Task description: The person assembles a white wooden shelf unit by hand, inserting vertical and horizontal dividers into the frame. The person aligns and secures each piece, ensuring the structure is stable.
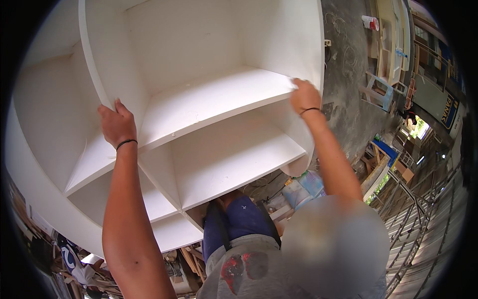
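Note:
A large white shelving unit (199, 112) with several open compartments fills the view in front of me. My left hand (118, 124) is closed around the front edge of an upright divider (92, 60), its thumb raised on the inner side. To the right, my right hand (304, 95) is closed, its fingertips against the front corner of a shelf (224, 94) beside the right side panel (286, 45). Whether anything small is between those fingers is hidden. A lower shelf (239, 169) lies beneath, between my arms. Small light specks dot the shelf surfaces.
Grey floor (343, 89) stretches along the unit's right side, with a red-and-white can (370, 22) and a light blue plastic stool (379, 92) farther right. Wood scraps (376, 164) and a metal frame (408, 199) stand at right. More offcuts (189, 261) lie below the unit.

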Tool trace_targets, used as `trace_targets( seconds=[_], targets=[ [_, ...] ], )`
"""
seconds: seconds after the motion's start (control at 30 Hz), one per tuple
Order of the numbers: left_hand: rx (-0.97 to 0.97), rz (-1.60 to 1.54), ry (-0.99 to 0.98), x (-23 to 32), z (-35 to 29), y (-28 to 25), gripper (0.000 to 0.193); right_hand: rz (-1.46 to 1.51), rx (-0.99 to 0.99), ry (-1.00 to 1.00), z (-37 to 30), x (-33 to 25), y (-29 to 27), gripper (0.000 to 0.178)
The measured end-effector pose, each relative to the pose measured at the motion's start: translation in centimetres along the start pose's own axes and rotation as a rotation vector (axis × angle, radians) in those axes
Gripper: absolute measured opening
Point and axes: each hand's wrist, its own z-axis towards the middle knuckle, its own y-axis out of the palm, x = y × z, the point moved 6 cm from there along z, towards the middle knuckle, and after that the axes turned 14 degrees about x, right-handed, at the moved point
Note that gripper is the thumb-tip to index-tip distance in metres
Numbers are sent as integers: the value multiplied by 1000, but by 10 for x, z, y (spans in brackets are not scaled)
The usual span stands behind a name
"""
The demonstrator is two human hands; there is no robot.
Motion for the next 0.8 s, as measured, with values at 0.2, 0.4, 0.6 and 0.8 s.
trace_targets(
  seconds=[0.2,0.4,0.6,0.8],
  targets=[
    [16,-12,7,2,0,3,39,-22,58,-163,-31,-44,14,24],
    [26,-19,-6,-5,2,8,41,393,-220,-285,-94,-203,-9,24],
    [32,13,20,0,-1,6,38,-254,-57,-62,27,55,-25,32],
    [34,23,15,-8,0,9,37,-516,-178,-236,26,55,-12,25]
  ],
)
